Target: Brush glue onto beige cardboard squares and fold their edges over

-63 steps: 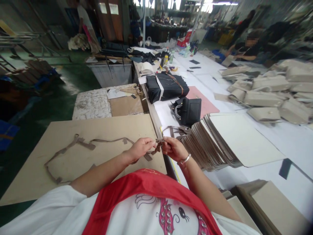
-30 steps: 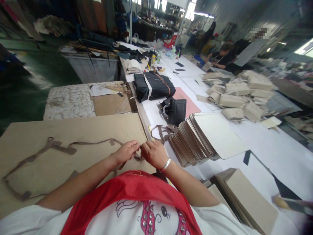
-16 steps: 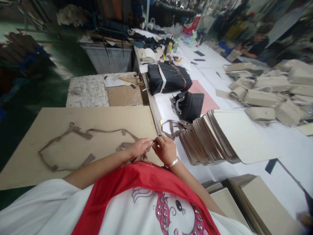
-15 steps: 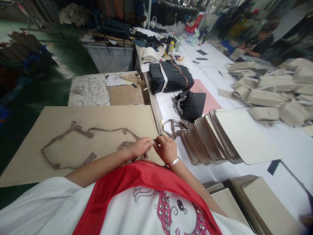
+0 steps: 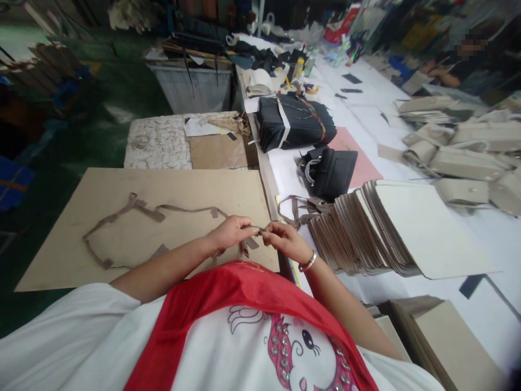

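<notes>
A long taupe strap (image 5: pixel 109 219) lies in a loose loop on the tan board and runs up to my hands. My left hand (image 5: pixel 231 232) is closed on the strap, thumb and fingers pinching it near the board's right edge. Facing it, my right hand (image 5: pixel 287 242) pinches a small dark piece of the same strap, and the fingertips of both hands nearly meet. Short strap ends hang below my left fingers. More taupe straps (image 5: pixel 299 209) lie bunched on the white table just beyond my right hand.
The tan board (image 5: pixel 228 184) lies under my hands. To the right stand a stack of grey-beige panels (image 5: pixel 419 222), a black handbag (image 5: pixel 331 171) and a strapped black bundle (image 5: pixel 299 119). Beige bag pieces (image 5: pixel 468 157) are heaped farther right. A co-worker (image 5: pixel 451 70) sits across the table.
My right hand has turned and drawn slightly right, its fingers now stretched toward the left hand. Short strap ends now show below my hands. The whole view has shifted a little.
</notes>
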